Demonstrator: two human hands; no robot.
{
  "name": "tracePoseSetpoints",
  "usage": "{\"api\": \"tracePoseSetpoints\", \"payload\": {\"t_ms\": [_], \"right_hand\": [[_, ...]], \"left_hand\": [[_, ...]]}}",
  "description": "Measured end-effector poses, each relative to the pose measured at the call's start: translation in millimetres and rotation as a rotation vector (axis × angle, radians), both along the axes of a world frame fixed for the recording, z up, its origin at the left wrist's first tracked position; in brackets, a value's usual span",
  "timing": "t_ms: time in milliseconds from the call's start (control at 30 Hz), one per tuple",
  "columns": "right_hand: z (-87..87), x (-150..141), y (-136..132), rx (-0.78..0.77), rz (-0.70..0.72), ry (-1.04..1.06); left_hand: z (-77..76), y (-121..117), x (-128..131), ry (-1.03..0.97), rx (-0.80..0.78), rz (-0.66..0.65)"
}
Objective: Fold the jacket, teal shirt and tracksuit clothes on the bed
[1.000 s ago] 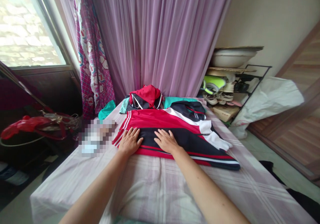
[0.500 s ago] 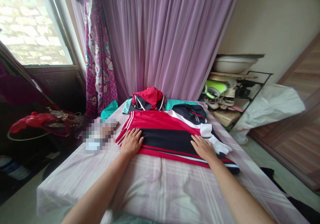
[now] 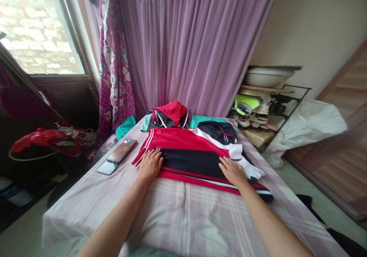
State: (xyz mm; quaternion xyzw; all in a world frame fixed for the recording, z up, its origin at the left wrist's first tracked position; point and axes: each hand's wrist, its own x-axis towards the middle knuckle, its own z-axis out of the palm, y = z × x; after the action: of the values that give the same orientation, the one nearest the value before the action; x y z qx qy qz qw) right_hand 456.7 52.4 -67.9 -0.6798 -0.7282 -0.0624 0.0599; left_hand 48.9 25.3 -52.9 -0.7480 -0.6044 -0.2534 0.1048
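Note:
A red, black and white track jacket (image 3: 189,159) lies folded lengthwise on the checked cloth, its striped red hem to the left. My left hand (image 3: 149,164) rests flat on the jacket near that hem, fingers stretched out. Toward the white parts at the right end, my right hand (image 3: 233,170) also presses flat on the black fabric, fingers extended. Neither hand grips anything. Behind the jacket sit a crumpled red and black garment (image 3: 172,113) and a dark folded garment (image 3: 216,131) with red and white trim.
Two phones, a brown one (image 3: 122,151) and a pale one (image 3: 107,167), lie left of the jacket on the cloth-covered surface (image 3: 177,215). A purple curtain (image 3: 186,50) hangs behind. To the right stand a shoe rack (image 3: 283,113) and a white sack (image 3: 312,123).
My right hand has slid rightward along the black fabric toward the white parts, then stayed there. My left hand remains by the striped hem. The view has tilted up slightly.

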Motion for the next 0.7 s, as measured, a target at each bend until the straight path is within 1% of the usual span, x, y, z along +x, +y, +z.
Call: {"api": "tracePoseSetpoints", "payload": {"t_ms": [167,433,700], "right_hand": [[-3.1,1.8,1.4,0.029,-0.003,0.001],[-3.0,4.3,3.0,0.014,0.011,-0.01],[-10.2,9.3,7.2,0.067,0.035,0.018]], "left_hand": [[0.5,-0.2,-0.2,0.003,-0.013,0.004],[1.5,-1.6,0.0,0.001,-0.02,-0.005],[0.6,-1.8,-1.5,-0.013,-0.014,-0.013]]}}
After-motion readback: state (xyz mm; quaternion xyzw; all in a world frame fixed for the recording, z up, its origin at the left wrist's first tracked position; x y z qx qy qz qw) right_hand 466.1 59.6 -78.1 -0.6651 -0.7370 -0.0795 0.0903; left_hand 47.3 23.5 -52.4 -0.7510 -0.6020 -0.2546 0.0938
